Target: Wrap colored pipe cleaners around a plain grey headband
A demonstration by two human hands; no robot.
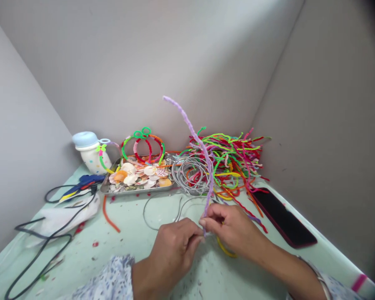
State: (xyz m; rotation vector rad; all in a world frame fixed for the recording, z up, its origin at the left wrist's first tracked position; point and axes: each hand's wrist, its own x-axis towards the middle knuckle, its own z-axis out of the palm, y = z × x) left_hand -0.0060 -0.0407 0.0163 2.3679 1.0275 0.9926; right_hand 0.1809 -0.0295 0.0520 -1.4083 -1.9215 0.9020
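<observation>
A fuzzy purple pipe cleaner [203, 146] rises from between my hands and curves up to the left. My right hand [229, 225] pinches it close to its lower end with thumb and index finger. My left hand [176, 246] is closed just beside, its thumb and fingertip pressed together at the bottom tip of the pipe cleaner. Whether a wire is also in this pinch is hidden. Behind the hands lies a coil of grey wire [190, 177], with loose loops running toward them. A yellow pipe cleaner [226, 248] curves under my right hand.
A metal tray [137, 192] holds seashells, with pipe-cleaner hoops [143, 148] standing in it. Behind right is a heap of coloured pipe cleaners [237, 154]. A phone [284, 216] lies at right. Left are a white jar [92, 154], a blue glue gun [89, 181] and black cord [46, 237].
</observation>
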